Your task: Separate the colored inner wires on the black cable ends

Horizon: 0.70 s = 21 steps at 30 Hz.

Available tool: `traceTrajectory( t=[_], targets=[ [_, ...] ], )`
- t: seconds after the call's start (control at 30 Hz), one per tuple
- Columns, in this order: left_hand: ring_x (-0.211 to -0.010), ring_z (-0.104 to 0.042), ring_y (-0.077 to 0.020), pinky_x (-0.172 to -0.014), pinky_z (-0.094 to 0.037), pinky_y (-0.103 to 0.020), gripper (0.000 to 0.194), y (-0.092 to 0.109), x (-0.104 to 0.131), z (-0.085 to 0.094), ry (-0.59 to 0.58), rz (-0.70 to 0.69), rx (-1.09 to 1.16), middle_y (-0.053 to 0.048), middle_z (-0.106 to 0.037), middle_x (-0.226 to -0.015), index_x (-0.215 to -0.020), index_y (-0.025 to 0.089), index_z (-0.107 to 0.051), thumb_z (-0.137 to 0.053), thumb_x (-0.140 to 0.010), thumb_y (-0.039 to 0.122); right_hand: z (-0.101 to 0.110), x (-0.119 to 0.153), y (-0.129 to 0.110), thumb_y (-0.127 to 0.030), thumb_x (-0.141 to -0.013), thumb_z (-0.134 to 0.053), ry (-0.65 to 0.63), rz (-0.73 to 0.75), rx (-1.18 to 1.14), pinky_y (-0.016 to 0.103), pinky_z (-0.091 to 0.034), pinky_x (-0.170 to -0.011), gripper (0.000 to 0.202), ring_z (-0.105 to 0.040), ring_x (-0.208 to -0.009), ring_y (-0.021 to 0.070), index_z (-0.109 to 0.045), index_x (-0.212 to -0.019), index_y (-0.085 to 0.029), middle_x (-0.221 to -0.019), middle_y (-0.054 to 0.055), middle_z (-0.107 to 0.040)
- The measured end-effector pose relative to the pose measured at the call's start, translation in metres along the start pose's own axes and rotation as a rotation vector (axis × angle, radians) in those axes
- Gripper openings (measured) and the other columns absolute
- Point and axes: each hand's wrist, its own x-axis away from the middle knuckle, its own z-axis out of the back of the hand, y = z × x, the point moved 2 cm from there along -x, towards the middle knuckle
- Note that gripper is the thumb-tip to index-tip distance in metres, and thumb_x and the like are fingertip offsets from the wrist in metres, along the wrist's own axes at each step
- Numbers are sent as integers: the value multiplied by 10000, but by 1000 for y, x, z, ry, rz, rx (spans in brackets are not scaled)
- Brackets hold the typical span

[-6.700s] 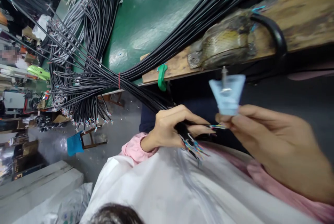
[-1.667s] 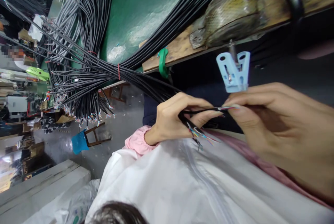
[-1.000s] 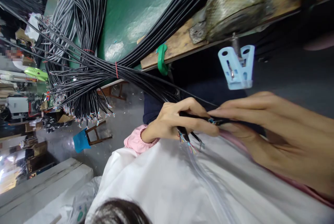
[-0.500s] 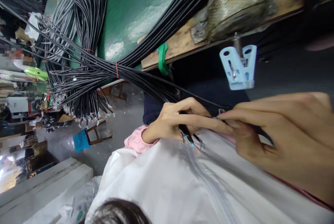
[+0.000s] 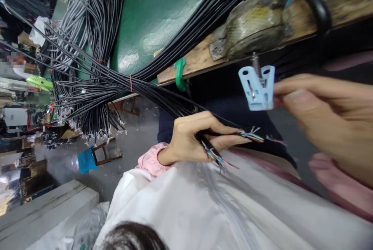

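My left hand (image 5: pixel 192 135) is closed around a bunch of black cables (image 5: pixel 157 96). Bare coloured wire ends (image 5: pixel 217 157) stick out below its palm. One cable end with fanned coloured wires (image 5: pixel 253 136) is pinched between its thumb and fingers, pointing right. My right hand (image 5: pixel 329 114) is apart from the cables, its thumb and forefinger at the right edge of a light blue plastic clip (image 5: pixel 256 89). Its fingertips are blurred and partly behind the clip, so touching or gripping cannot be made out. A blurred bit of coloured wires (image 5: pixel 276 140) shows beneath it.
A red tie (image 5: pixel 131 83) binds the cables at the edge of the green tabletop (image 5: pixel 140 21). A green clamp (image 5: pixel 180 74) grips a wooden board (image 5: pixel 201 54) bearing a plastic-wrapped object (image 5: pixel 256 21). More bundled cables (image 5: pixel 103 28) lie left; a blue stool (image 5: pixel 87 160) stands below.
My right hand has left the cable end by my left hand and moved up beside the blue clip. The pinched cable's coloured wires are now exposed. My left hand keeps its hold.
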Motion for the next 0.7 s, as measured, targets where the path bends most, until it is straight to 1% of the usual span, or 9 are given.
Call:
traceTrajectory(
  t=[0.03, 0.1, 0.17, 0.23, 0.27, 0.33, 0.43, 0.6, 0.7],
  targets=[
    [-521, -577, -53, -504, -456, -182, 307, -1, 0, -2, 24, -2, -4, 10, -697, -637, -739, 142, -727, -766, -888, 407, -7, -6, -4, -819, -822, -620, -78, -40, -85, 405, -483, -693, 550, -625, -727, 188, -730, -783, -282, -789, 55, -673],
    [-508, -544, -59, -522, -469, -205, 389, -4, 0, -6, 49, 68, -14, 11, -672, -620, -708, 154, -720, -765, -865, 507, -24, -18, -12, -854, -753, -659, -259, -147, -322, 383, -526, -662, 600, -614, -700, 187, -710, -720, -258, -752, 62, -653],
    [-497, -511, -66, -536, -481, -230, 477, -7, 0, -10, 83, 182, -21, 9, -638, -593, -655, 160, -702, -764, -824, 602, -38, -28, -20, -884, -639, -724, -317, -215, -526, 340, -503, -567, 640, -548, -623, 162, -709, -725, -250, -698, 47, -607],
    [-499, -499, -72, -542, -485, -244, 530, -8, -1, -13, 122, 274, -42, 7, -619, -576, -615, 162, -684, -770, -786, 656, -46, -34, -24, -894, -545, -767, -312, -236, -642, 298, -434, -479, 677, -449, -549, 125, -660, -658, -234, -637, 23, -533],
    [-501, -499, -73, -540, -480, -245, 543, -9, -2, -14, 140, 303, -56, 7, -616, -572, -603, 162, -678, -774, -774, 668, -48, -36, -25, -886, -523, -785, -307, -238, -664, 282, -412, -462, 688, -420, -539, 114, -620, -615, -224, -621, 16, -503],
    [-499, -494, -69, -525, -462, -239, 554, -9, -4, -16, 161, 336, -77, 10, -612, -567, -590, 160, -666, -787, -755, 674, -48, -36, -26, -873, -508, -803, -296, -247, -658, 257, -406, -461, 716, -423, -552, 108, -548, -567, -207, -615, 13, -472],
    [-474, -461, -53, -495, -433, -224, 565, -9, -8, -18, 161, 349, -85, 23, -595, -548, -571, 160, -641, -795, -745, 675, -45, -35, -26, -844, -502, -827, -257, -276, -613, 237, -431, -482, 710, -464, -584, 115, -544, -581, -198, -623, 13, -468],
    [-476, -482, -48, -484, -433, -203, 535, -6, -13, -20, 196, 240, -51, 23, -606, -560, -586, 158, -635, -776, -798, 628, -43, -35, -29, -829, -533, -820, -281, -245, -588, 247, -426, -473, 697, -451, -566, 116, -541, -574, -191, -610, 14, -458],
    [-490, -510, -60, -518, -478, -217, 524, -7, -14, -20, 177, 256, -54, 16, -619, -574, -592, 162, -647, -794, -776, 631, -44, -36, -32, -861, -548, -789, -308, -230, -587, 257, -393, -436, 717, -401, -532, 110, -526, -571, -195, -584, 2, -423]
  ],
)
